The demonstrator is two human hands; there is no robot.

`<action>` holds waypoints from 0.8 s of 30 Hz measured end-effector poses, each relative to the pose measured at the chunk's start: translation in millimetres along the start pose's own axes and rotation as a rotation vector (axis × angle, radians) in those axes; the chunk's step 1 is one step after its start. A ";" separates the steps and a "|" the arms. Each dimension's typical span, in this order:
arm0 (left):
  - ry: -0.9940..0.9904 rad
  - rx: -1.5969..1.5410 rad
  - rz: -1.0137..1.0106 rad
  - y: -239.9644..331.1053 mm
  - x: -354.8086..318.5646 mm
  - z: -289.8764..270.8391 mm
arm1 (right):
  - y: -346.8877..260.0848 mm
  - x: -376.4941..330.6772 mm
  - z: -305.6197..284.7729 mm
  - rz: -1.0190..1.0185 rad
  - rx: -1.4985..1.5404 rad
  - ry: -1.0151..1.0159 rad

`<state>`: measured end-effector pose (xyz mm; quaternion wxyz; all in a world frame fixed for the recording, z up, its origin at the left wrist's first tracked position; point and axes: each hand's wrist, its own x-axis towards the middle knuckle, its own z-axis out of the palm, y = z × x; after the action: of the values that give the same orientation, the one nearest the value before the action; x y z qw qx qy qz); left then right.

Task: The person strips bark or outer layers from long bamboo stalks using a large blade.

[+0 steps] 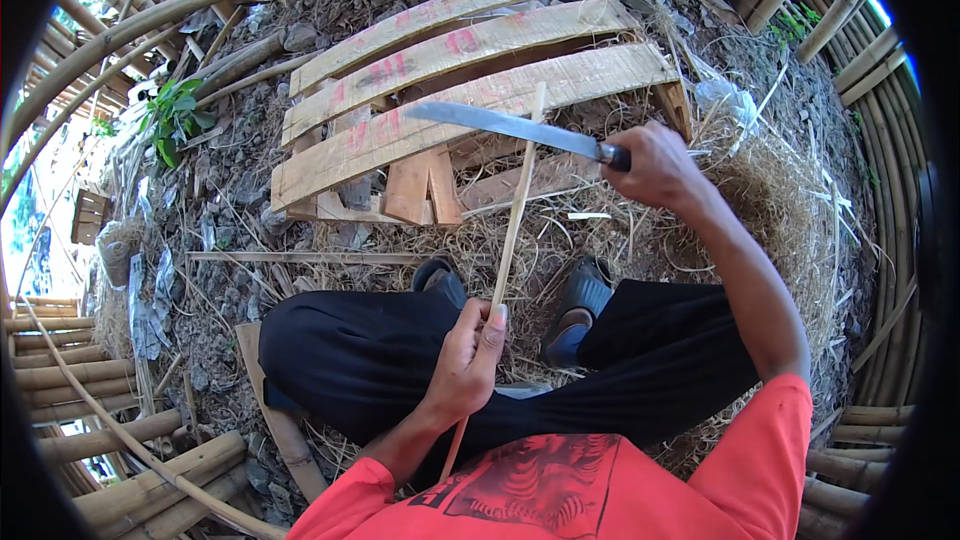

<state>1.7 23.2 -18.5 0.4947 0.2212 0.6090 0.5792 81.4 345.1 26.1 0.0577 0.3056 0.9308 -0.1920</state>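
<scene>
My left hand (468, 360) grips a thin bamboo strip (515, 220) that runs from my lap up and away toward the pallet. My right hand (655, 165) holds the dark handle of a long knife (500, 125). Its steel blade points left and crosses the upper part of the strip, at or just above it. I sit cross-legged in black trousers and a red shirt, with grey sandals (585, 295) on my feet.
A wooden pallet (450, 60) lies on the dirt just beyond my feet. Dry straw and shavings (770, 200) cover the ground to the right. Bamboo poles (90, 380) are stacked at the left and along the right rim. A small green plant (175, 115) grows at the upper left.
</scene>
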 end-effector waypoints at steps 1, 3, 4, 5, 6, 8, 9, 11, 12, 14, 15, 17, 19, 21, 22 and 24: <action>0.004 0.002 0.003 -0.1 0.3 0.6 | -7.4 -1.8 7.7 0.077 0.096 -0.028; 0.047 0.102 0.093 1.0 -1.7 -1.5 | -28.0 -15.9 12.6 -0.329 0.050 0.134; 0.043 0.102 0.088 1.7 -2.7 -1.3 | -30.6 -17.1 11.8 -0.378 -0.030 0.120; 0.035 0.070 0.081 2.8 -2.9 -1.7 | -30.8 -16.3 11.0 -0.428 -0.110 0.105; 0.030 0.038 0.071 3.1 -7.1 -2.4 | -26.5 -6.9 8.3 -0.175 0.057 0.085; -0.011 0.000 0.028 -1.9 -3.3 0.5 | 8.4 12.3 -1.3 -0.073 -0.068 0.202; -0.022 -0.027 -0.011 -2.0 -1.2 1.0 | 7.8 10.8 4.5 -0.078 -0.071 0.209; -0.029 -0.040 -0.003 -2.2 -0.3 0.3 | -4.3 -1.0 24.5 -0.227 0.247 0.189; -0.039 -0.040 0.006 -2.0 -3.2 -0.3 | -15.9 -10.7 22.3 -0.493 0.146 0.230; -0.051 -0.038 0.011 -0.8 -6.8 -1.8 | -18.4 -5.0 16.7 -0.233 0.083 0.178; -0.056 -0.082 -0.013 -3.5 -7.6 -1.9 | -6.8 4.4 14.8 -0.012 0.206 0.201; -0.057 -0.117 -0.010 1.5 -4.6 -0.5 | 10.8 14.2 -11.6 0.161 0.092 0.177; -0.112 -0.120 -0.008 -0.3 -8.5 0.4 | 5.9 9.2 -6.2 0.187 0.160 0.066; -0.087 -0.091 0.010 2.6 -6.6 0.3 | -13.1 -0.5 0.4 0.154 0.189 0.128; -0.095 -0.127 0.013 3.8 -6.3 -0.2 | -11.7 1.8 1.1 0.191 0.227 0.106; -0.114 -0.165 0.018 3.8 -5.8 0.2 | 12.2 9.2 4.2 0.244 0.325 0.107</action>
<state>3.1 19.3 -13.0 0.5397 0.2180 0.5281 0.6183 81.1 357.5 16.3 -0.0191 0.4309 0.8454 -0.3150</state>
